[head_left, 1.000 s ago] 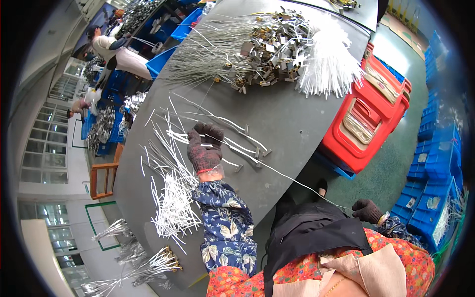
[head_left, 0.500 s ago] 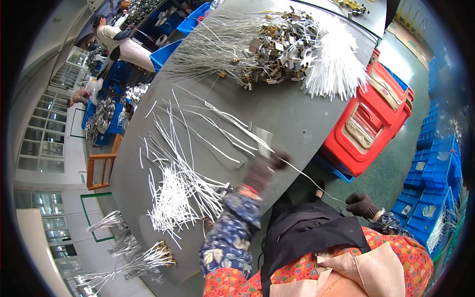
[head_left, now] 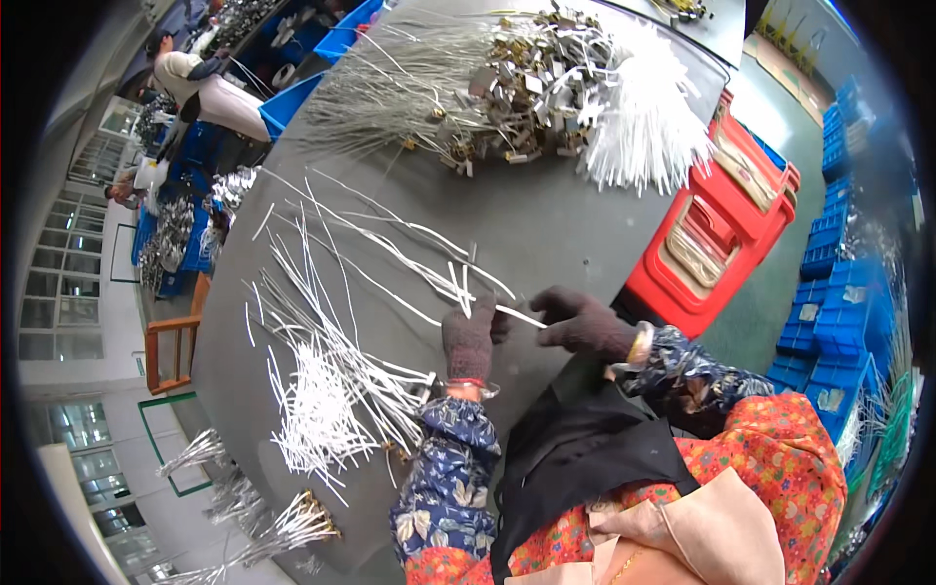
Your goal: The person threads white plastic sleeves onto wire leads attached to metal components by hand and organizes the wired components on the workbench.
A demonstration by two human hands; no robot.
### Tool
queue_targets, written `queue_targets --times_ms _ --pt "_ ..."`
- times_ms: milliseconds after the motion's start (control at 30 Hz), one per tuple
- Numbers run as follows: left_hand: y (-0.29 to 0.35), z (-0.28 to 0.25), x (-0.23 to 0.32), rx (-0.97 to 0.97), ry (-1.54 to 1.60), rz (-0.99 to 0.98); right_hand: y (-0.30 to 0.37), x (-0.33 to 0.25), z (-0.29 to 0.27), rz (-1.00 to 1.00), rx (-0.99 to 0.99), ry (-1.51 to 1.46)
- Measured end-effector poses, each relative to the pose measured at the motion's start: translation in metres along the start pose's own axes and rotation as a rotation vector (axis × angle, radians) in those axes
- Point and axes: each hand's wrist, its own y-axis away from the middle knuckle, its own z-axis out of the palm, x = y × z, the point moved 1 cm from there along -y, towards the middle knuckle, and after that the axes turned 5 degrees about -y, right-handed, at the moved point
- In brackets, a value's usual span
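My left hand (head_left: 470, 339), in a dark knitted glove, is closed around a few short white sleeves (head_left: 460, 283) that stick up from its fingers. To its right, my right hand (head_left: 589, 326), gloved alike, pinches the end of a white sleeve (head_left: 521, 315) that runs between both hands. Beyond the hands, several long wires with white sleeves (head_left: 375, 234) lie across the dark grey tabletop (head_left: 546, 224). Left of my left hand is a loose heap of white-sleeved wires (head_left: 327, 400). My fingers partly hide what they grip.
A large pile of wires with small metal parts (head_left: 541, 83) lies at the table's far side, beside a fan of white sleeves (head_left: 648, 127). Right of the table stands a red lidded bin (head_left: 673, 302). Blue crates (head_left: 843, 312) are stacked farther right. A co-worker (head_left: 195, 83) stands at far left.
My right hand has come up from beside my body to near my left hand. The thin line stretched between them has given way to a short span of white sleeve. The view has shifted slightly.
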Motion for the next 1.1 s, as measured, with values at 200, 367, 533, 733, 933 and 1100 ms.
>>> queue_targets --times_ms 200,367,533,733,933,1100 --pt "-0.028 -0.078 0.012 0.220 -0.090 -0.033 -0.071 -0.062 0.015 -0.260 0.077 0.587" --pt "-0.025 -0.092 0.021 -0.021 0.576 0.032 -0.221 -0.101 -0.019 -0.489 0.368 0.895" --pt "-0.014 -0.075 0.031 0.161 0.359 -0.064 -0.252 -0.069 -0.047 -0.403 0.437 0.979" --pt "-0.021 -0.003 0.028 0.021 0.528 0.136 -0.115 -0.037 -0.057 -0.246 0.494 0.208" --pt "-0.029 0.092 0.020 -0.275 0.975 -0.033 0.032 0.009 -0.048 -0.313 0.152 0.123" --pt "-0.035 0.086 0.035 -0.140 0.560 0.263 0.159 0.107 -0.084 0.462 0.337 0.341"
